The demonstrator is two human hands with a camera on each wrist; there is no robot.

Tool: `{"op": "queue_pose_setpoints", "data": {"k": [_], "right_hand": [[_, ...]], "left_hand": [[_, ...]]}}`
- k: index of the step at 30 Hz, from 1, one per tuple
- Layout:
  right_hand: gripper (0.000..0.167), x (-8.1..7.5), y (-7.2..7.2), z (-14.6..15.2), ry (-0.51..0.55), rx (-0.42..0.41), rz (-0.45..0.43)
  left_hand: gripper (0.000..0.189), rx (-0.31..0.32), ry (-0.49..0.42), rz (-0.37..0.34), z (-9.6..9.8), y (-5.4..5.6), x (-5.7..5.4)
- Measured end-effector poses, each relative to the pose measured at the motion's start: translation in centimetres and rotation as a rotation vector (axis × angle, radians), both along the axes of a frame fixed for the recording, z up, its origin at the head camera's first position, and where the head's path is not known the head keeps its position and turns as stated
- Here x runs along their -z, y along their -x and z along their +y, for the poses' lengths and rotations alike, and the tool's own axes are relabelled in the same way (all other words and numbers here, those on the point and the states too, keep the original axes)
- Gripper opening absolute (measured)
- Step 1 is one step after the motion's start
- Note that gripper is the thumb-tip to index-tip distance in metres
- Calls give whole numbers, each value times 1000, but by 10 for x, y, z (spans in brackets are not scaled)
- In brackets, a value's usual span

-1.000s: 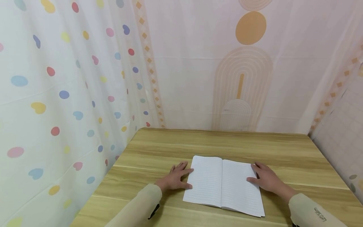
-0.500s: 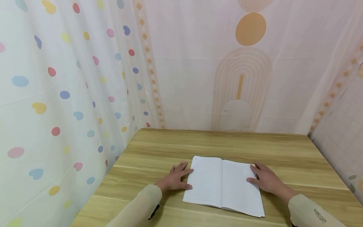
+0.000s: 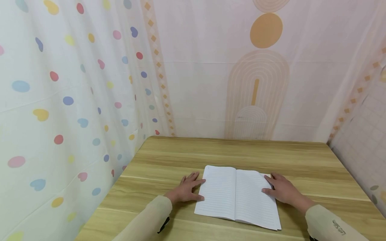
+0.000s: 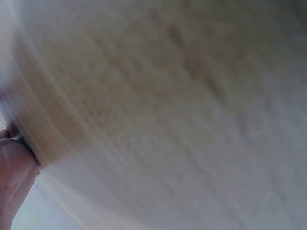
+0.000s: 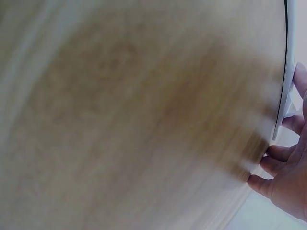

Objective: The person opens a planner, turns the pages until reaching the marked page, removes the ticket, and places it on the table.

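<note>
A notebook (image 3: 220, 190) lies open flat on the wooden table, its lined pages bare of visible writing. At its left edge rests my left hand (image 3: 185, 190), fingers spread, thumb and index fingertip on the left page and the other fingers on the table. My right hand (image 3: 283, 190) is at the right edge, with thumb and index finger touching the right page (image 3: 253, 197). The top right corner of that page is slightly buckled, and a sheet below shows there. In the right wrist view, the index finger (image 5: 292, 123) is at the page corner while the other fingers touch the table.
The wood-grain table (image 3: 169, 154) extends around the notebook. A dotted curtain (image 3: 75, 117) hangs along the left, and a patterned curtain (image 3: 199, 83) stands behind the far table edge. The left wrist view is mostly blurred tabletop (image 4: 144, 120).
My right index finger has slid slightly leftward over the page, and the top right corner of the sheet has buckled inward. The left hand stays where it was.
</note>
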State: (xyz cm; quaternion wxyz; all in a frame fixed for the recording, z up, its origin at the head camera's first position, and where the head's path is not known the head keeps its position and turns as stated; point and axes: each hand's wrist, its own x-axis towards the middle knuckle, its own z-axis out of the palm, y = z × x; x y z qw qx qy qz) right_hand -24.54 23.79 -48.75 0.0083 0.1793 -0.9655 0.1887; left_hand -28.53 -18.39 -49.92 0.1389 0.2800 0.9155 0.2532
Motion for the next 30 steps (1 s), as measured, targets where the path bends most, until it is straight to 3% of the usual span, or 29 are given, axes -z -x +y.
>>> {"op": "queue_pose_setpoints", "data": {"k": [6,10,18,30], "right_hand": [[57,3,0,-1,14,-11,75],[48,3,3,-3,52,26,108],[49,-17,4,-11,451,172,-136],[71,-44,6,-28,608,234,-203]], "left_hand": [[79,-1,15,-7,1,-1,3],[79,-1,6,-12,2,-1,4],[79,7,17,7,3,1,3],[79,0,15,0,1,-2,-4]]}}
